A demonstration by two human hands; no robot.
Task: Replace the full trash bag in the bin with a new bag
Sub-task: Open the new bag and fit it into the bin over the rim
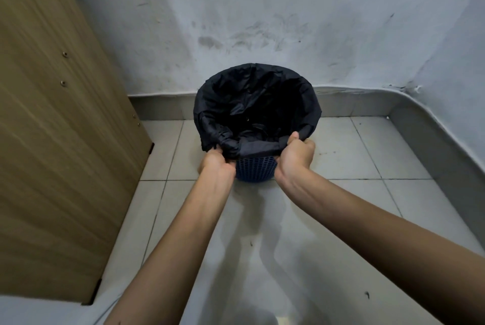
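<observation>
1. Gripping the near edge of the bag [256,104], both hands work at the bin [256,167], which stands on the tiled floor [354,156] close to the back wall [262,22], near the floor's far right corner.
2. Head view: the left hand [216,160] pinches a bunched fold of black film at the near-left of the rim; the right hand [296,151] has thumb and fingers closed on the edge at the near-right. Neither hand is slack.
3. Between the hands the film is not yet pulled down, so blue mesh shows beneath it; round the far side it already laps over the rim.
4. By my reckoning the bag is thin, soft and very light, rather slick, and would tear if dragged hard over the rim. It sags loosely inside; whether anything lies in it I cannot tell.
5. Best hold, I judge, is the hem itself, taken in a gathered fold as now, not a single thin layer.
6. The bin looks light plastic and may tip or slide when the film is tugged.
7. A wooden panel [60,127] stands well apart at the left; the skirting [354,105] runs just behind. Nothing blocks the hands.
</observation>
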